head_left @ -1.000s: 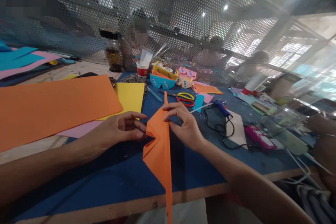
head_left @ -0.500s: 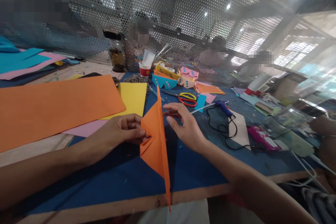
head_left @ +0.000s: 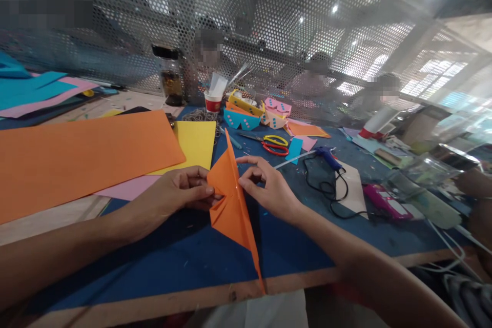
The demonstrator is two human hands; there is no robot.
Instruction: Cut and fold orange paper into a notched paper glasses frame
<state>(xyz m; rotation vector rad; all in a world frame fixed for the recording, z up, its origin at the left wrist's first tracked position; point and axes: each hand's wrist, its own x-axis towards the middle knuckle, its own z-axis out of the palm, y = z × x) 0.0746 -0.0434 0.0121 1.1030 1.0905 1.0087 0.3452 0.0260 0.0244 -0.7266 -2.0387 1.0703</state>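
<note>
A folded orange paper piece (head_left: 229, 192) stands on edge above the blue table, with a long narrow band along its right side and creases near its left edge. My left hand (head_left: 188, 189) pinches that creased left edge between thumb and fingers. On the other side, my right hand (head_left: 265, 184) has its thumb and index fingertips against the band, the other fingers curled; part of this contact is hidden. Left of my left hand lies a large orange sheet (head_left: 84, 156), over a yellow sheet (head_left: 196, 146) and a pink sheet (head_left: 128, 188).
Scissors (head_left: 274, 146) lie beyond my right hand, near small decorated paper pieces (head_left: 242, 119). A blue glue gun (head_left: 328, 158) with a black cord rests to the right. At the back are a paper cup (head_left: 212, 102), a jar (head_left: 171, 79) and a perforated metal screen (head_left: 269, 36).
My right hand's fingers have closed in and now touch the band. The orange piece has tilted, its lower end swinging right and its upper end left.
</note>
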